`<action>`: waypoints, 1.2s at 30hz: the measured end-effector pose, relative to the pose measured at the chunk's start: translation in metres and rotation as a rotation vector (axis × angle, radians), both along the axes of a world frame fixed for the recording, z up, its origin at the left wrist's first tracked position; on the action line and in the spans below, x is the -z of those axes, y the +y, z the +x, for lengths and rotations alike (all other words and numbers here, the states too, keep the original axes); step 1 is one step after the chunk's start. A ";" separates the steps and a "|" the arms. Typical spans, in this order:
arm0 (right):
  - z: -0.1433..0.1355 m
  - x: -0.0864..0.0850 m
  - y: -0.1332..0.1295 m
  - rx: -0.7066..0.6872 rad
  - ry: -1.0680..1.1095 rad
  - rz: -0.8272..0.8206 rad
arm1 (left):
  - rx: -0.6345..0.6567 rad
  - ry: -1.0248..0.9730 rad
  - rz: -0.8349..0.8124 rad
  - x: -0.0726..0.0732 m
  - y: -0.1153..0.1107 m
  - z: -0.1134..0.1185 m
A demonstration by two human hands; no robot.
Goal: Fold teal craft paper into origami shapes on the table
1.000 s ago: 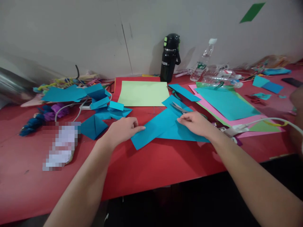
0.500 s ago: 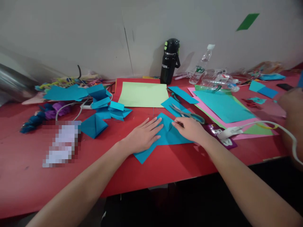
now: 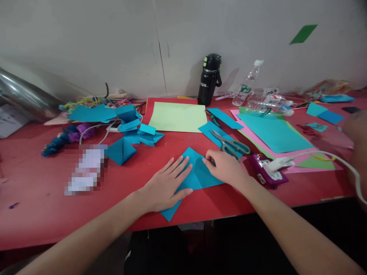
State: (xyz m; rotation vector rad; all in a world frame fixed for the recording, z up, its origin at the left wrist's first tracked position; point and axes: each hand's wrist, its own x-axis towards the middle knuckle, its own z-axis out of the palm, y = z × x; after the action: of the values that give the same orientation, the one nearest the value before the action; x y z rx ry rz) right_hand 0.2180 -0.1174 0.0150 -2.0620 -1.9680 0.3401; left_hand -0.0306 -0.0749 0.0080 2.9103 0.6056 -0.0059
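Observation:
A folded sheet of blue paper [image 3: 197, 172] lies on the red tabletop in front of me, one corner pointing away and another pointing toward the near edge. My left hand [image 3: 166, 185] rests flat on its left side, fingers stretched and apart. On its right edge, my right hand [image 3: 222, 166] is closed, with thumb and forefinger pinched at the paper; the curled fingers hide part of that edge. Just beyond the right hand, scissors [image 3: 229, 143] lie partly on another blue piece [image 3: 212, 131].
Folded blue paper shapes [image 3: 122, 151] and a pixelated item [image 3: 87, 170] lie left. Behind are a pale green sheet [image 3: 177, 116] and a black flask [image 3: 210, 82]. A purple power strip [image 3: 260, 173], stacked coloured sheets [image 3: 275, 133], plastic bottles [image 3: 246, 86] and another person's arm [image 3: 355, 141] are right.
The blue paper and both hands have come nearer to the table's front edge. The flap raised at my right hand now lies flatter. The whole view has shifted slightly.

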 end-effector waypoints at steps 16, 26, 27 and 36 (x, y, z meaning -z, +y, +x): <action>-0.027 0.006 -0.007 -0.116 -0.080 0.395 | -0.041 -0.014 0.023 -0.003 -0.033 -0.034; -0.070 0.010 -0.001 -0.655 0.145 0.023 | -0.059 -0.097 -0.059 -0.002 -0.034 -0.033; -0.067 0.011 0.002 -0.635 0.137 0.016 | -0.053 -0.098 -0.061 -0.003 -0.034 -0.034; -0.049 0.021 0.012 -0.482 -0.056 0.088 | -0.116 0.007 -0.069 -0.013 -0.055 -0.058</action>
State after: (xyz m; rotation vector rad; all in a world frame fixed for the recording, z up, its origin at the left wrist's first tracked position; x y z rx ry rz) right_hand 0.1691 -0.1049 -0.0063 -1.5402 -2.4534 0.2827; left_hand -0.0889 -0.1297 0.0209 2.8059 0.7584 -0.0218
